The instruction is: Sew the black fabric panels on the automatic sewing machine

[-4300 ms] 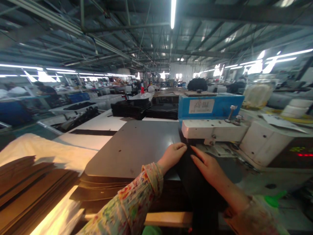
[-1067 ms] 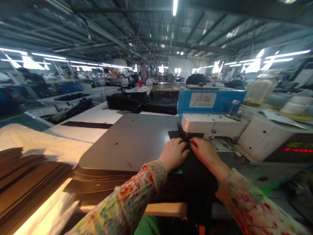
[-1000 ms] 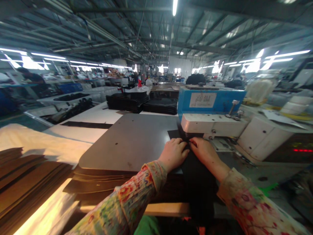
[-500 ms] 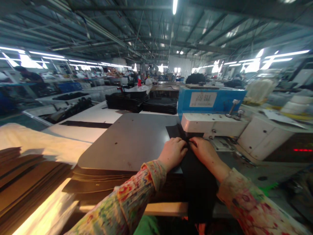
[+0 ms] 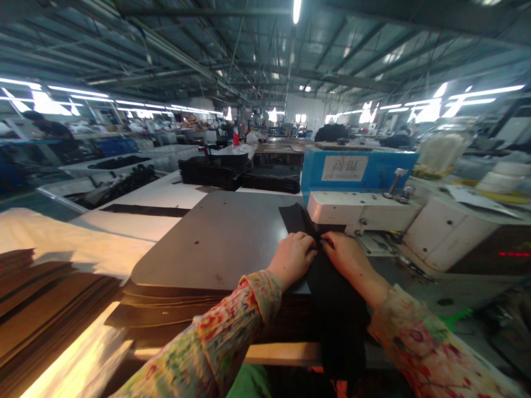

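Observation:
A long strip of black material [image 5: 338, 309] runs under both hands and hangs over the front edge toward my lap. My left hand [image 5: 293, 257] lies at its left side with the fingers curled and pinching the strip. Just to the right, my right hand [image 5: 346, 255] grips the same strip, its fingertips close to the left ones. The strip's far end rests on the grey metal plate [image 5: 207, 237]. Right beside the fingers is the white head of a machine [image 5: 360, 210]. What is under that head is partly hidden.
Brown sheets [image 5: 166, 312] are stacked under the plate's front, and more brown pieces [image 5: 50, 298] lie at left. Stacks of black pieces [image 5: 213, 171] stand behind. A blue box [image 5: 360, 168] with a label rises behind the machine head. A person [image 5: 52, 130] is far left.
The strip's far end has shifted slightly to the left and away from me. Both hands keep nearly the same place and grip.

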`<action>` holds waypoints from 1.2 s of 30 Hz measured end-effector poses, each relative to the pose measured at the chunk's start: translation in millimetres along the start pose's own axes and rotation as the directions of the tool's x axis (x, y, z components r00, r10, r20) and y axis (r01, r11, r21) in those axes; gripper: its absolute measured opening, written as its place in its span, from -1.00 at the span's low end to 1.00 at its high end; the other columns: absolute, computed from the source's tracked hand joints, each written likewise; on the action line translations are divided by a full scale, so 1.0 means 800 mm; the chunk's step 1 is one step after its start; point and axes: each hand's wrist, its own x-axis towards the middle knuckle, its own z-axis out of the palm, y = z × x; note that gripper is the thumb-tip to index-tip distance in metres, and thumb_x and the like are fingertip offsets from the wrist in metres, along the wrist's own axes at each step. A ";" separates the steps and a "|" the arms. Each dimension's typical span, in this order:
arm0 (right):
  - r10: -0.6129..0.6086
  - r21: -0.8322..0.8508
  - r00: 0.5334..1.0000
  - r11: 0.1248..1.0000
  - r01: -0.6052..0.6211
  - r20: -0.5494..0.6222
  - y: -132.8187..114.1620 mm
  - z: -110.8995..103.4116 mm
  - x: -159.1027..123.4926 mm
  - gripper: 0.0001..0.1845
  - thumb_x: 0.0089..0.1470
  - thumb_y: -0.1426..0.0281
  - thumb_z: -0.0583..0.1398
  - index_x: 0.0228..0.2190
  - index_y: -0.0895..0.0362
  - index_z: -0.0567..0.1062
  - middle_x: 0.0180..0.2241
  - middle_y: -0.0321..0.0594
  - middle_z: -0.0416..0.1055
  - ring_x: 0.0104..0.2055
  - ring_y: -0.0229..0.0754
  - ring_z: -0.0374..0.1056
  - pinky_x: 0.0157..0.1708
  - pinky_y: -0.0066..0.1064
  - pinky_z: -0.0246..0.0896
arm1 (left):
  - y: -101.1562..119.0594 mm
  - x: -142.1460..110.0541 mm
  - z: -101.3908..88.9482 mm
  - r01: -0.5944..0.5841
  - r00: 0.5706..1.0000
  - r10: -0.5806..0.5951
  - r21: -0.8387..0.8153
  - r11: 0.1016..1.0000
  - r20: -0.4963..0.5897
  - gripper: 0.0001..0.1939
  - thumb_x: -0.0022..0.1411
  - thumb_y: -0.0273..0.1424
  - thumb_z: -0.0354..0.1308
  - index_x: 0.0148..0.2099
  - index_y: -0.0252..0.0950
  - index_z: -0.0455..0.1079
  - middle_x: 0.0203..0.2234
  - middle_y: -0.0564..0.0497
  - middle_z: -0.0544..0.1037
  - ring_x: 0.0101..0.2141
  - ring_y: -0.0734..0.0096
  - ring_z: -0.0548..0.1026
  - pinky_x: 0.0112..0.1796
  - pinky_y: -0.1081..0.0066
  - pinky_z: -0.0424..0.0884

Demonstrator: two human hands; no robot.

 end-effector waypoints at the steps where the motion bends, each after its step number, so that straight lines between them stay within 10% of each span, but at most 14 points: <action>1: -0.001 0.000 1.000 1.000 0.001 -0.002 0.000 0.000 0.000 -0.77 0.07 0.43 0.05 -0.25 0.17 0.44 -0.26 -0.14 0.46 -0.23 -0.17 0.36 -0.24 -0.42 0.17 | 0.000 0.000 0.000 0.002 1.000 -0.002 -0.001 1.000 0.003 -0.84 0.19 -0.36 0.01 -0.19 -0.25 0.33 -0.25 0.00 0.40 -0.19 0.35 0.34 -0.16 0.38 0.28; 36: -0.005 -0.034 1.000 0.999 0.005 -0.004 0.000 0.001 0.000 -0.79 0.07 0.43 0.04 -0.28 0.16 0.44 -0.29 -0.16 0.46 -0.24 -0.17 0.36 -0.28 -0.44 0.14 | 0.001 0.000 0.002 -0.053 0.998 0.054 0.014 0.998 -0.031 -0.78 0.19 -0.30 0.02 -0.17 -0.28 0.35 -0.24 -0.02 0.41 -0.22 0.34 0.34 -0.18 0.38 0.28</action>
